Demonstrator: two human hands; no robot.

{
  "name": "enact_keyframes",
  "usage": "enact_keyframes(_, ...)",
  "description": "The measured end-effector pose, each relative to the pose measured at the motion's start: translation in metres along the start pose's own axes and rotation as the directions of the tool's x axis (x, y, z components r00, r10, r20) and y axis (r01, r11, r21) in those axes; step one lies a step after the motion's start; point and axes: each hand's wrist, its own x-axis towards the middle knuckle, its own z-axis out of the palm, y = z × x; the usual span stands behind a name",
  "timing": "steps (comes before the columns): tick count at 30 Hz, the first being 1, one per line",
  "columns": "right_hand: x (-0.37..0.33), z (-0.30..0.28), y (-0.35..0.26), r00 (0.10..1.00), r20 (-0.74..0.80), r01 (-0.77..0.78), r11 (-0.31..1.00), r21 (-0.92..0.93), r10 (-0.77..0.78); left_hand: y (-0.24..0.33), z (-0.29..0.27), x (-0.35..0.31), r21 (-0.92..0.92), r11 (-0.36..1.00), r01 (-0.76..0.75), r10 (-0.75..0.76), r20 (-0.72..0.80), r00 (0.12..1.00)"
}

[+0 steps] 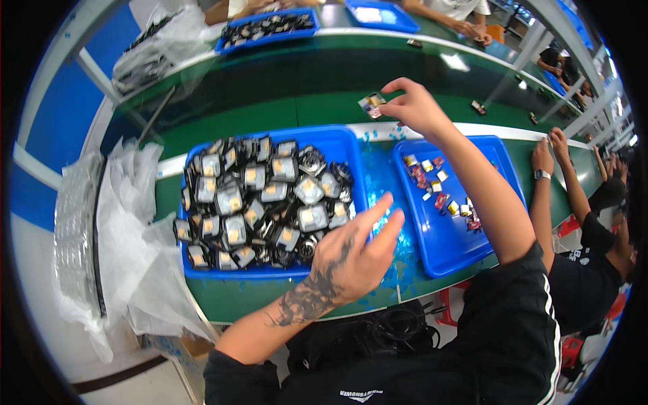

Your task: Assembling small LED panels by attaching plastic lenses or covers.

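Where the plastic wrapping hangs: whitish sheets (138,236), thin, wrinkled and translucent, fall loosely beside the green tabletop (223,307).
Left tray (347,138): blue and smooth, it contains a dense pile of black cases (253,177), of rounded square shape, with grey faces and pale gold patches.
Left hand (347,266): it seems empty; its thumb and index finger are apart, over the right border of this tray. Whether it touches something, I cannot tell.
Small module (370,104): it is at the fingertips of the other hand, over the dark green strip (317,111); angular, with yellow, pale and reddish parts.
Its handling: I judge it light, rather stiff and perhaps fragile, so it is better taken lightly by two edges, without pressure on its face.
Blue scraps (386,182): small, shiny bits, scattered between the trays.
Right hand (420,113): thumb and index finger appear closed on the module's near edge.
Right tray (434,251): also blue and smooth, with small loose pieces (453,208), blocky, in red, white and yellow.
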Motion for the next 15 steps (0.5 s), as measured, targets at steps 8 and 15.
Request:
enact_keyframes(8, 0.066, 0.005, 0.071, 0.967, -0.25, -0.119, 0.96, -0.254, 0.054, 0.003, 0.004, -0.003, 0.112, 0.96, -0.256, 0.25, 0.065, 0.966)
enact_keyframes(15, -0.039, 0.09, -0.037, 0.838, 0.221, 0.525, 0.847, -0.079, -0.499, 0.006, -0.005, -0.005, 0.101, 0.952, -0.289, 0.287, 0.038, 0.957)
